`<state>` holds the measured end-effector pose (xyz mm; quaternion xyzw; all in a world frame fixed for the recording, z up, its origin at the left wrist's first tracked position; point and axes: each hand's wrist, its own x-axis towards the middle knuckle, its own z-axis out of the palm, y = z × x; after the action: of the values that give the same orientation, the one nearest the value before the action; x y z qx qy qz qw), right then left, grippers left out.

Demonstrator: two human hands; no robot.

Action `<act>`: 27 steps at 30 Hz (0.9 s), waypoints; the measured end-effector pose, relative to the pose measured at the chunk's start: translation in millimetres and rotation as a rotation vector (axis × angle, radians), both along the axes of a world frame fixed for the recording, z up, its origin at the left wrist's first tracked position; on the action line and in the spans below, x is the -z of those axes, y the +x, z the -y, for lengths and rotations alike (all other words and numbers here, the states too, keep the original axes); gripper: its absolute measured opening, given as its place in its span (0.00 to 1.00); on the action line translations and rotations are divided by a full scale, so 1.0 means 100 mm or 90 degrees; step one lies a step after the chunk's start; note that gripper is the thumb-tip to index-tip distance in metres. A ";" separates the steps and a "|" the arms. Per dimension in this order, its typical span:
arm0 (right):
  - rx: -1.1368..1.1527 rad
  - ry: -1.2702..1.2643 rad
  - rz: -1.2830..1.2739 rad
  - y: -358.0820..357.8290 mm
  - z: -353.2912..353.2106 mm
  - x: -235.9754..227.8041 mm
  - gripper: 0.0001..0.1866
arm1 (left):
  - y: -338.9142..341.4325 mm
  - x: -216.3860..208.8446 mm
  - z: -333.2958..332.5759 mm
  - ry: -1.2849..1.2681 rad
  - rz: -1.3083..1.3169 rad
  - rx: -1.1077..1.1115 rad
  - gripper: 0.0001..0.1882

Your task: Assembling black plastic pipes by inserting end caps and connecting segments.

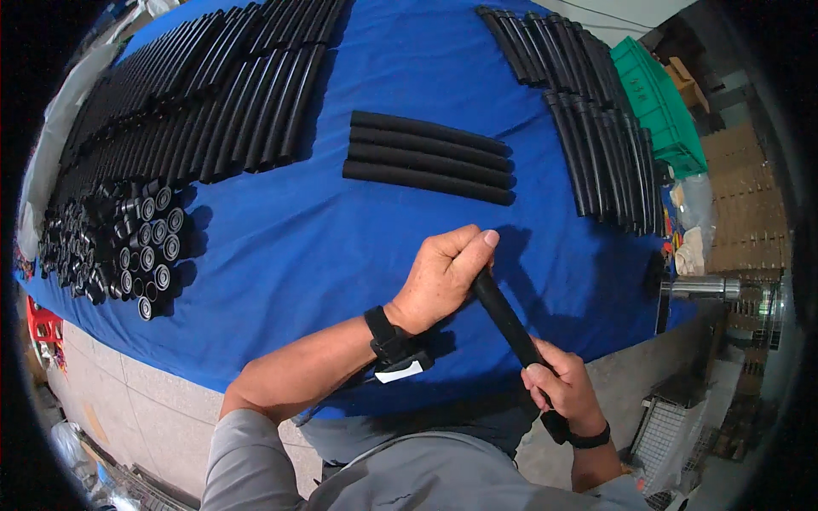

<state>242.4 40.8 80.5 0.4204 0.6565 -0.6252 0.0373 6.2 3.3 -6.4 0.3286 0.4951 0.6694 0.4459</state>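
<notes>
A black tube (pixel 508 322) slants between my two hands above the near part of a blue cloth (pixel 273 255). My left hand (pixel 445 274) is closed around its upper end, thumb over the top, so that end is hidden. Lower down, my right hand (pixel 562 385) grips the tube with thumb and fingers, and its bottom end shows below that hand, by the wrist. Beyond my hands, several black foam-like sleeves (pixel 430 157) lie side by side on the cloth.
Rows of long black tubes (pixel 281 102) cover the far left, with a heap of small black round caps (pixel 146 255) nearer. More black tubes (pixel 601 136) lie at right. A green crate (pixel 660 106) stands beyond them, near a metal cylinder (pixel 707 288) at the table's right edge.
</notes>
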 end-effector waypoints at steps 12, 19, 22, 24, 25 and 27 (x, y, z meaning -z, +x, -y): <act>-0.125 0.318 0.014 -0.05 0.04 0.01 0.26 | 0.00 0.09 0.00 0.006 -0.014 -0.017 0.23; -0.138 0.450 -0.043 -0.05 0.02 0.09 0.26 | -0.17 -0.02 -0.06 0.051 0.371 0.178 0.46; -0.144 0.479 -0.056 -0.01 -0.02 0.10 0.26 | -0.17 -0.03 -0.06 0.050 0.275 0.201 0.34; -0.152 0.486 -0.055 0.00 -0.05 0.07 0.26 | -0.15 -0.02 -0.05 0.020 0.211 0.216 0.16; -0.163 0.491 -0.054 0.00 -0.07 0.05 0.26 | -0.15 -0.04 -0.03 0.022 0.210 0.219 0.16; -0.158 0.487 -0.044 0.01 -0.09 0.02 0.26 | -0.14 -0.10 -0.02 0.015 0.171 0.229 0.09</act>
<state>243.0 49.3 78.7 0.3006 0.8882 -0.3405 -0.0688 -7.5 5.4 3.8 0.3244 0.3570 0.6226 0.6162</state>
